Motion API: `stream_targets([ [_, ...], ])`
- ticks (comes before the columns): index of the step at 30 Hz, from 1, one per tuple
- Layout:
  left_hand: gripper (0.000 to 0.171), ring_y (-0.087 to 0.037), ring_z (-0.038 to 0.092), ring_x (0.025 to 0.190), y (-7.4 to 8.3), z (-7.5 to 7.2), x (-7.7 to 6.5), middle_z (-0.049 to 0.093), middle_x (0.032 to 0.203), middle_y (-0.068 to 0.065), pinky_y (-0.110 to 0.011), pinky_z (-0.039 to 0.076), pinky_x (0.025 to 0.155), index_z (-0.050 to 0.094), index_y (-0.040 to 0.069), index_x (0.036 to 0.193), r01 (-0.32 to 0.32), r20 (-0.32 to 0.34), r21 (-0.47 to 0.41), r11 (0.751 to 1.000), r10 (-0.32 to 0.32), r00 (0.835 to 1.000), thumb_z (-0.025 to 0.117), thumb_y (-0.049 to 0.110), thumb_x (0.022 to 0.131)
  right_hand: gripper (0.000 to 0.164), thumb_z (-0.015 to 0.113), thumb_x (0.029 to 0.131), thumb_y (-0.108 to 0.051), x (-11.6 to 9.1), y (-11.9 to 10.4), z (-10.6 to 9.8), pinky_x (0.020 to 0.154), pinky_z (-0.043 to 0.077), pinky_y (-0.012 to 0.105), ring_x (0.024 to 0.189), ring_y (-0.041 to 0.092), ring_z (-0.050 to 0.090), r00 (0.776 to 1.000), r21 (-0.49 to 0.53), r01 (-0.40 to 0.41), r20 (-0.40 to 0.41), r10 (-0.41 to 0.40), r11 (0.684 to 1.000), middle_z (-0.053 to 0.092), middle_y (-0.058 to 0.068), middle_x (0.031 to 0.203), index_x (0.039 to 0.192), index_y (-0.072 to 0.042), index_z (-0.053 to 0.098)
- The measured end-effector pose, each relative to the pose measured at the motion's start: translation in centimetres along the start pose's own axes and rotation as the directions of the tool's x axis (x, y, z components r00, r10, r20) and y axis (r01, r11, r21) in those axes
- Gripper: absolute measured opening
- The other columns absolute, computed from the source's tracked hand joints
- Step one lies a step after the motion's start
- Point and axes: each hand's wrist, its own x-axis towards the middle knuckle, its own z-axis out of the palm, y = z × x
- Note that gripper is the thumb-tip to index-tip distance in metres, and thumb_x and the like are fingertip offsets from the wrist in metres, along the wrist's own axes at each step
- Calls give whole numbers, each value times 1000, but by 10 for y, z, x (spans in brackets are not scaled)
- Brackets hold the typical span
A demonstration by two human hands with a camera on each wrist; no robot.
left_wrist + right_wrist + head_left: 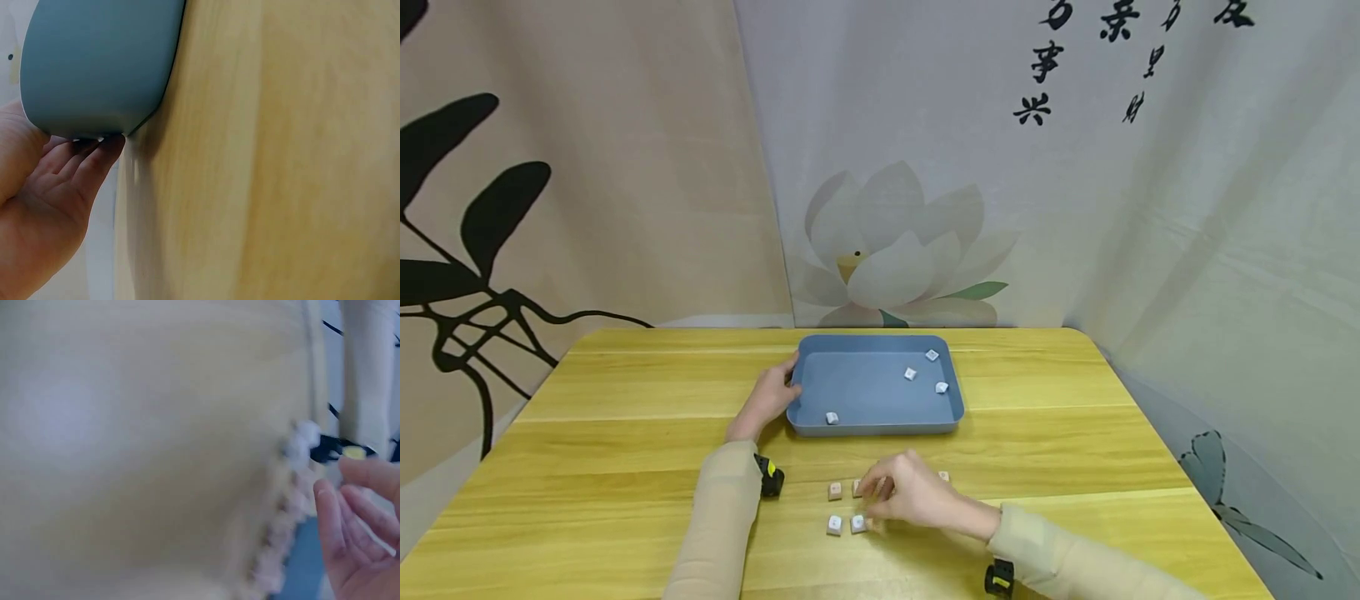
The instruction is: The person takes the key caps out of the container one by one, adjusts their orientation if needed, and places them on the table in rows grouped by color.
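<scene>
My left hand (766,402) grips the left side of a shallow blue-grey tray (872,428), with the thumb over its rim. In the left wrist view the fingers (103,164) lie against the tray's outer wall. Over the small white keycap-like blocks on the table hovers my right hand (917,492), its thumb and fingers slightly bent. Nothing shows between its fingertips in the right wrist view. Nearest to them is a white block (858,524) in the front row, beside another block (834,525). The hand partly hides the back row, where one block (835,491) shows at the left end.
Several white blocks lie scattered in the tray, one block (832,418) at its front left and another block (932,355) at its back right. The wooden table (1075,450) reaches back to a printed curtain (1150,208). Each wrist wears a black camera band.
</scene>
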Motion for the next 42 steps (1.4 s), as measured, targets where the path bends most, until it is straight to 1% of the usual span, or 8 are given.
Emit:
stream_targets([
  [5, 69, -38, 35, 136, 1, -1, 0, 24, 153, -26, -27, 42, 73, 17, -3, 149, -3, -7, 18, 1000, 3, 1000, 48, -5, 87, 18, 74, 78, -7, 23, -1, -22, 66, 53, 15, 72, 7, 68, 997, 39, 61, -50, -59, 997, 74, 12, 91, 95, -2, 74],
  [10, 69, -37, 35, 137, 1, 0, 0, 24, 153, -25, -25, 41, 71, 17, -2, 150, 8, -8, 17, 1000, -8, 1000, 49, -4, 88, 23, 71, 83, -16, 54, 10, -35, 74, 53, 19, 84, 17, 69, 996, 139, 67, -67, -58, 988, 73, 14, 99, 103, -4, 72],
  [15, 69, -38, 35, 136, 1, 1, -1, 25, 152, -27, -25, 43, 74, 18, -3, 149, 0, -7, 15, 1000, 0, 1000, 50, -5, 88, 28, 68, 87, -17, 83, 25, -40, 78, 53, 21, 95, 26, 67, 999, 186, 47, -8, -46, 981, 72, 14, 105, 110, -2, 69],
  [21, 68, -39, 36, 135, -1, 1, 0, 29, 150, -27, -26, 43, 74, 20, -3, 149, -5, -16, 18, 1000, 5, 1000, 50, -4, 88, 30, 66, 87, -11, 108, 44, -39, 78, 53, 23, 98, 20, 66, 997, 217, -24, 71, 8, 976, 71, 12, 110, 115, -1, 67],
  [26, 68, -39, 36, 136, -1, 1, 1, 30, 150, -27, -26, 43, 76, 20, -2, 149, -1, -19, 29, 1000, 1, 1000, 50, -4, 88, 32, 68, 86, -9, 119, 54, -37, 79, 54, 27, 99, 17, 66, 991, 257, -82, 119, 53, 963, 70, 13, 113, 117, -2, 66],
  [32, 68, -37, 35, 137, 0, 2, 1, 29, 151, -25, -31, 44, 86, 19, -2, 150, 2, -13, 30, 1000, -1, 1000, 50, -3, 89, 37, 70, 83, -9, 126, 62, -34, 84, 53, 28, 107, 21, 64, 984, 298, -146, 142, 108, 943, 68, 11, 119, 120, -5, 65],
  [38, 69, -36, 34, 138, 0, 2, 1, 28, 152, -25, -34, 45, 92, 19, -2, 150, 3, -16, 26, 1000, -3, 1000, 51, -3, 89, 35, 73, 80, -7, 130, 68, -29, 83, 53, 25, 104, 16, 64, 982, 224, -159, 133, 131, 961, 70, 7, 114, 114, -9, 69],
  [42, 68, -37, 35, 137, -2, 2, 2, 29, 151, -25, -31, 45, 89, 19, -2, 150, 0, -17, 35, 999, 1, 1000, 50, -3, 89, 31, 73, 80, -6, 131, 68, -25, 81, 53, 22, 99, 14, 65, 986, 143, -138, 110, 123, 980, 72, 6, 110, 111, -10, 71],
])
